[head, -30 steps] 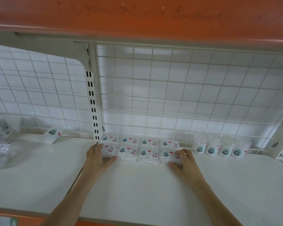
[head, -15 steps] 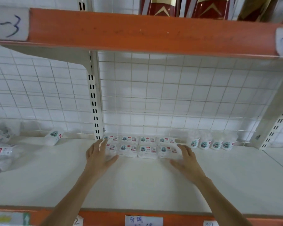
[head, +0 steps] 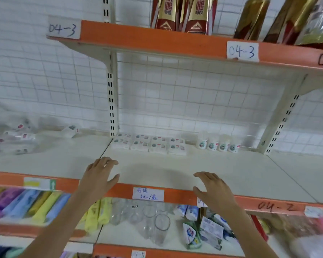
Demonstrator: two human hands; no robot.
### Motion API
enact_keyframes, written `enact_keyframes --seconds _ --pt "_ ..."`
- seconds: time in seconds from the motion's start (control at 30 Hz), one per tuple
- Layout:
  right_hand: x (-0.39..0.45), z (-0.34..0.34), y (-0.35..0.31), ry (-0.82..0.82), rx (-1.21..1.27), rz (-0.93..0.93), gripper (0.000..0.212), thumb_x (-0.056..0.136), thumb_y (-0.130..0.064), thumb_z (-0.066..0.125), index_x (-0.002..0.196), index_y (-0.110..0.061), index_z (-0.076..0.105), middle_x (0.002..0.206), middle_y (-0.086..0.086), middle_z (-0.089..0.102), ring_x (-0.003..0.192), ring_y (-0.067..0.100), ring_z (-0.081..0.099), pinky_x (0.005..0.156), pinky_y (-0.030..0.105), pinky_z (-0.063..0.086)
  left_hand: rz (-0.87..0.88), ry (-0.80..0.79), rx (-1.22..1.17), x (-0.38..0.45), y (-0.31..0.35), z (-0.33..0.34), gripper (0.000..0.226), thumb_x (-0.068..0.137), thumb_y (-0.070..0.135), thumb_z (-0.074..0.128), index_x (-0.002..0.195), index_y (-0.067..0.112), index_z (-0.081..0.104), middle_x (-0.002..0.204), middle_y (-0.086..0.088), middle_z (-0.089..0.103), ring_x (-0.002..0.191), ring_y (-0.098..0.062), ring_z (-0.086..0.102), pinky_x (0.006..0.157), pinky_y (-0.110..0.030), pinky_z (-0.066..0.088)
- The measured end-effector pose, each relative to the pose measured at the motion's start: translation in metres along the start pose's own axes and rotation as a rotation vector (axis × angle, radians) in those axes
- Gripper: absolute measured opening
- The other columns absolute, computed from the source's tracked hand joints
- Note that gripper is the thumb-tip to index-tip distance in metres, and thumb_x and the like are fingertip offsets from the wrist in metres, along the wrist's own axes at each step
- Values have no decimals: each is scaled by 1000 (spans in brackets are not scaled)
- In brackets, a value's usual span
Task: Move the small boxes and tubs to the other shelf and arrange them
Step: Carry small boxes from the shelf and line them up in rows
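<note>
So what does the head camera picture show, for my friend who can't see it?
Two empty hands, left hand and right hand, hover open over the front of a white shelf. At the back sit small boxes in two neat rows, with four small tubs beside them on the right.

White flat small boxes (head: pixel 148 144) with teal and red printed labels; white round tubs (head: pixel 217 144) with teal emblems and red marks. White shelf board (head: pixel 231 175) fronted by an orange edge strip (head: pixel 177 194), with white paper tags written in blue. White square-grid wire back panel (head: pixel 194 101); cream slotted upright post (head: pixel 111 101) with black slots. Red-and-gold upright packages (head: pixel 183 13) above. Below, pastel folded cloths (head: pixel 35 203) in purple, blue and yellow beside clear glass tumblers (head: pixel 157 220).
</note>
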State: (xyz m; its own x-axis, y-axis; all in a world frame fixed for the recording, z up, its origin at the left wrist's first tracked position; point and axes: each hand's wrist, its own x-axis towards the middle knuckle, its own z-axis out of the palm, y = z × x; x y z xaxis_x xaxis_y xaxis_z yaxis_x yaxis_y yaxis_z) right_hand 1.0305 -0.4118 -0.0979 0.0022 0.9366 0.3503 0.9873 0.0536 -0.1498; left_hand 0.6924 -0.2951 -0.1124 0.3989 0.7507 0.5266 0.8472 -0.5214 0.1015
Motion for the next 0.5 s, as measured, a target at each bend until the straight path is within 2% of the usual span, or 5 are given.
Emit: enact_keyframes --seconds 0.1,0.17,0.27,0.33,0.5 --pt "-30 0 -11 3 -4 -84 37 77 -31 70 111 -19 63 110 -2 66 99 23 63 76 37 53 -40 15 15 -47 16 -19 42 72 41 43 94 13 65 90 -6 63 75 -27 65 58 -35 53" --pt "-46 4 -27 -37 12 -135 37 72 -36 66 105 -18 65 99 -2 69 89 23 66 66 36 55 -57 -11 44 -82 23 -30 40 73 41 43 97 15 62 90 -6 64 76 -27 66 59 -34 53" --pt "-64 12 -67 -101 74 -197 42 75 -46 50 107 -21 62 100 -3 68 90 20 65 68 34 53 -129 -64 43 -133 19 -51 35 74 44 43 101 23 53 92 -4 65 75 -25 67 57 -34 54" --pt "-70 21 -95 -106 84 -270 40 75 -48 49 103 -23 63 97 -5 68 87 19 67 66 30 53 -228 -88 55 -169 8 -72 37 74 45 44 101 22 55 92 -4 65 75 -24 67 55 -34 53" --pt "-66 37 -188 -233 242 -427 41 89 -36 54 128 -24 49 131 -6 52 121 17 47 97 31 40 -564 -70 49 -260 -36 -137 49 82 41 54 122 14 57 118 -5 59 108 -26 57 84 -37 47"
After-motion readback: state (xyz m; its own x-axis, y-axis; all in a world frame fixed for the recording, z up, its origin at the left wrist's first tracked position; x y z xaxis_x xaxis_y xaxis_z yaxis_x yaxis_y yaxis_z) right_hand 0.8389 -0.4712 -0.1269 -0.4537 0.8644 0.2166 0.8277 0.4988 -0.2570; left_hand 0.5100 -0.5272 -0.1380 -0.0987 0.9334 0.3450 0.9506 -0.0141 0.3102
